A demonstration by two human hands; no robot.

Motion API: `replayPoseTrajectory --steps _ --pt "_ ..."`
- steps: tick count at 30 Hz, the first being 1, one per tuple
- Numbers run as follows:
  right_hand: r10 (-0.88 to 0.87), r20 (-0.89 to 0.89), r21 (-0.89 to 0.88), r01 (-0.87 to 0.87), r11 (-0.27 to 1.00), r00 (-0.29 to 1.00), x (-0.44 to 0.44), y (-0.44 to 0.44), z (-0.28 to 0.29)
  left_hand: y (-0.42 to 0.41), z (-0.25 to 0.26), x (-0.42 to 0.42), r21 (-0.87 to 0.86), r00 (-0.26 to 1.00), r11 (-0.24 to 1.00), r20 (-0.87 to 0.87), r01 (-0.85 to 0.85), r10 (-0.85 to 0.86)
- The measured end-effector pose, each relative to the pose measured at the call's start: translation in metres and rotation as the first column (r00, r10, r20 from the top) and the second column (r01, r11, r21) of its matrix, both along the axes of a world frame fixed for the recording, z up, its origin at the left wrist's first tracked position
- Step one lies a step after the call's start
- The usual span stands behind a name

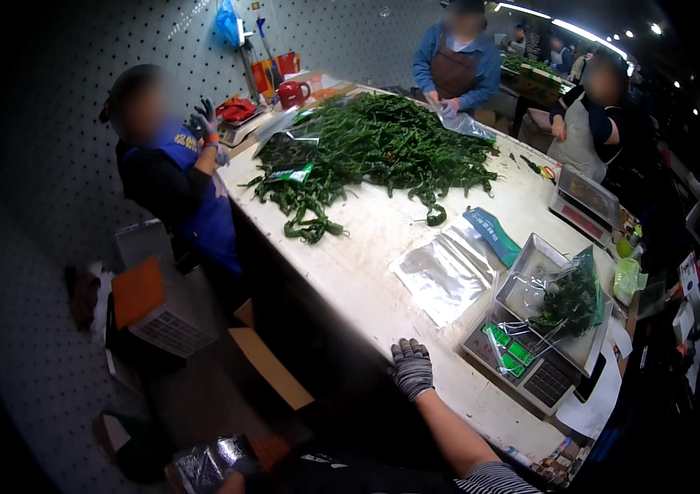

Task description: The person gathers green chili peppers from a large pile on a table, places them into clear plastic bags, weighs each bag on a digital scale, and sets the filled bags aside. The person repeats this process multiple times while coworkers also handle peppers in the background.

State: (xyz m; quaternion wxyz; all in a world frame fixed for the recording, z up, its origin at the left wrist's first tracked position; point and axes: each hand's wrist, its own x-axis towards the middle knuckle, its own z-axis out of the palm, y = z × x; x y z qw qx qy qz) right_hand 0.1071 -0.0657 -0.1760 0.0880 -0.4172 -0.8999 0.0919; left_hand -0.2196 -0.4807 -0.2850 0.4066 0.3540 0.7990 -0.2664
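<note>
My right hand (412, 367), in a grey striped glove, rests on the near edge of the white table (350, 290) with nothing in it. At the bottom left, what seems to be part of my left hand (232, 483) shows dimly beside a shiny plastic package (205, 463); its grip is unclear. Flat clear bags (442, 278) with a blue-green printed band lie ahead of my right hand. To their right, a digital scale (517, 364) bears a metal tray (578, 355) with a clear bag of green peppers (569, 302). A large heap of long green peppers (387, 139) covers the far part.
A person in a blue apron (202, 210) stands at left with raised gloved hands. Across the table, another (458, 68) handles a clear bag; a third (585, 123) stands near a second scale (581, 207). Crates (168, 309) and an opened cardboard box (273, 367) sit below.
</note>
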Motion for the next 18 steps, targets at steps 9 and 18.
replayPoseTrajectory --steps 9,18 --pt "0.029 -0.076 -0.003 -0.029 1.0 0.997 0.01 -0.005 -0.007 0.086 0.058 0.027 0.482 0.968 0.84 0.111 -0.249 0.224" --pt "0.046 -0.024 -0.006 -0.046 0.999 0.999 0.008 -0.004 -0.007 0.087 0.065 0.021 0.339 0.997 0.939 0.067 -0.049 0.028"
